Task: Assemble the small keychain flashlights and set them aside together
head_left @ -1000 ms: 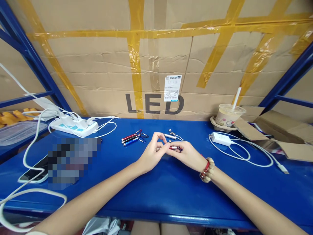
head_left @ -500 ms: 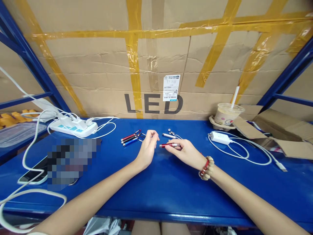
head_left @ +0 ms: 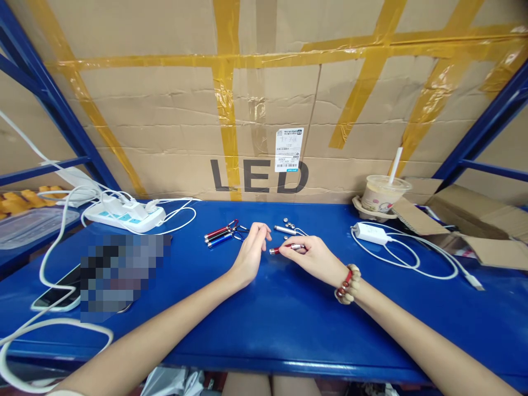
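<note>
My right hand (head_left: pixel 311 254) is closed round a slim red metal penlight (head_left: pixel 275 251), thumb along its side and its silver end pointing left. To its left, my left hand (head_left: pixel 250 250) rests on its edge, fingers curled toward the right; whatever its palm may hold is hidden. Beyond the left hand lie a red penlight (head_left: pixel 217 230), a black penlight (head_left: pixel 216 236) and a blue penlight (head_left: pixel 220 241), side by side with cords attached. A silver penlight (head_left: pixel 284 230) with a white cord lies behind the right hand. Several small button cells (head_left: pixel 289 224) are scattered near it.
On the left of the blue table (head_left: pixel 231 335) are a white power strip (head_left: pixel 127 217), cables and a phone (head_left: pixel 58 294). At right stand a drink cup (head_left: pixel 383 192), a white adapter (head_left: pixel 371 233) and an open carton (head_left: pixel 474 220). A large cardboard box (head_left: pixel 173 121) closes off the back.
The red penlight in my right hand has tilted slightly, its left end a little lower. My left fingers have shifted slightly. The loose things lie as before.
</note>
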Tool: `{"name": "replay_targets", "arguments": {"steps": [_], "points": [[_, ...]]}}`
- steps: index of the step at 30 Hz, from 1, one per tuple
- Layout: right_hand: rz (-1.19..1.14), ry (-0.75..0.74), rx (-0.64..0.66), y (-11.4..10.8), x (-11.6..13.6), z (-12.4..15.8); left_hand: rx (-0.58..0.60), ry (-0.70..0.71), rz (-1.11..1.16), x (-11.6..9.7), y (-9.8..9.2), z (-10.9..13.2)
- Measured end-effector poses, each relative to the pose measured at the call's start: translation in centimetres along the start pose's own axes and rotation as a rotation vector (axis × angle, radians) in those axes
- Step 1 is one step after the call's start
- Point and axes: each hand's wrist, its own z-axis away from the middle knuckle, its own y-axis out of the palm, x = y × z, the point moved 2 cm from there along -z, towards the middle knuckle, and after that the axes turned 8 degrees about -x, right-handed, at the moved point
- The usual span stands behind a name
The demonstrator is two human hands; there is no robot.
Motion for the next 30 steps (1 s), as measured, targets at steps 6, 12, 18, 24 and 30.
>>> {"name": "replay_targets", "arguments": {"steps": [6,12,18,24,30], "points": [[0.008,-0.007,-0.026,-0.06,-0.05,0.01,-0.009,0.002,-0.012,0.03,-0.03,-0.06],[0.014,-0.009,-0.029,-0.03,-0.09,0.08,-0.001,-0.002,-0.018,-0.15,-0.03,0.07],[0.066,-0.035,-0.032,0.15,-0.13,0.17,0.004,0.008,-0.022,-0.05,0.01,0.14],[0.073,-0.028,-0.053,0.16,-0.22,0.07,0.003,0.016,-0.028,-0.03,-0.02,0.18],[0.111,-0.049,-0.068,-0.02,-0.23,0.15,-0.002,0.015,-0.021,-0.01,-0.02,0.11]]}}
